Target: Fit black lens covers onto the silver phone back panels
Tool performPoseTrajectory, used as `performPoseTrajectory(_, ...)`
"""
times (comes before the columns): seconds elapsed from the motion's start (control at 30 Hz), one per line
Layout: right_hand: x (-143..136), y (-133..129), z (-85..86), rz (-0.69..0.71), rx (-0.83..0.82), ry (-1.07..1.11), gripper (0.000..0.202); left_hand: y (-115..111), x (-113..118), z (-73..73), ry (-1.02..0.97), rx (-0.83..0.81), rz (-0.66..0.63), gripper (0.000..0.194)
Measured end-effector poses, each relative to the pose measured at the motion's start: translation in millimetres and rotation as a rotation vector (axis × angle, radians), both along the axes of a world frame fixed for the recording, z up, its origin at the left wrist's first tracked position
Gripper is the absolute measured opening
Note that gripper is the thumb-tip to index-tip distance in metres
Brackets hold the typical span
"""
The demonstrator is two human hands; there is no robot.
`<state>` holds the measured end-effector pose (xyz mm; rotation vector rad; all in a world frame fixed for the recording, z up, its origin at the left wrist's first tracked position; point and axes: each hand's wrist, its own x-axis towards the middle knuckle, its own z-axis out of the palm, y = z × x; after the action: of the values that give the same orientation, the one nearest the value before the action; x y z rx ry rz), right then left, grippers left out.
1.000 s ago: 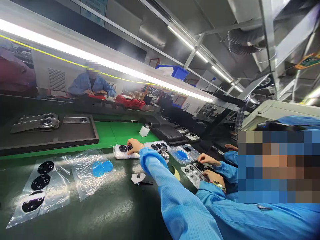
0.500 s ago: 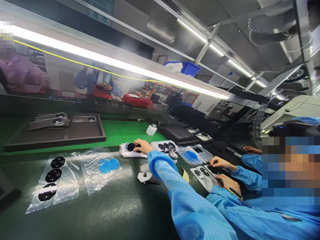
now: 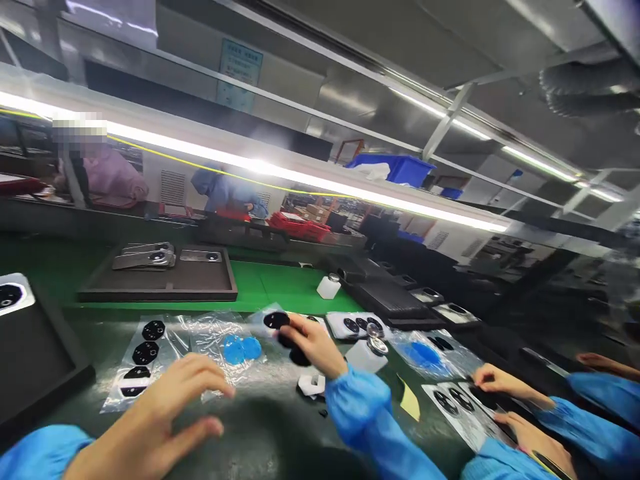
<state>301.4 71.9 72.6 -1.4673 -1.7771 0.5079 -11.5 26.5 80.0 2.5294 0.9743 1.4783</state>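
Toward the far edge of the dark worktop [image 3: 260, 433], a film strip of black discs [image 3: 275, 321] is held at a slant in the right hand [image 3: 319, 345]. Handling: pinch the film at its margin or between discs, since fingertip contact would probably mark the black faces. Avoid bending the film; a crease could lift a disc. Support the free end with the other hand before turning it.

Position relative to the grip: right thumb and fingers are closed on the strip. One disc projects left of the fingertips; further black shapes show below the fingers. Whether all belong to one strip cannot be told.

The left hand [image 3: 163, 407], toward the worktop's near edge, is wide, fingers spread, holding nothing. Beyond it lies a second strip [image 3: 147, 353], with a clear bag [image 3: 210, 333] and blue discs [image 3: 241, 349] to its right. A large white bottle [image 3: 364, 359] stands right of the right hand; a white scrap [image 3: 311, 385] lies on its near side.
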Motion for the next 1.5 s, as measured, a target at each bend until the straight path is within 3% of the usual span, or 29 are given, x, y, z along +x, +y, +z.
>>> performPoseTrajectory(0.17,-83,-41,-17.1,0.147,0.039,0.149,0.033,16,10,9.9,-0.028,0.027,0.067,0.017)
performPoseTrajectory(0.4,-125,-51,-45.6,0.131,0.187,0.361,0.023,10,17,-5.0,-0.044,0.071,0.035,0.015)
performPoseTrajectory(0.57,-135,-50,-55.9,0.105,0.248,0.413,0.02,7,17,-11.6,-0.019,0.075,0.055,0.016)
performPoseTrajectory(0.93,-138,-50,-63.5,0.143,0.214,0.426,0.021,13,17,-16.7,0.023,0.029,0.033,0.018)
performPoseTrajectory(1.5,-140,-50,-62.8,0.136,0.232,0.394,0.026,15,17,-16.6,0.024,0.041,0.024,0.02)
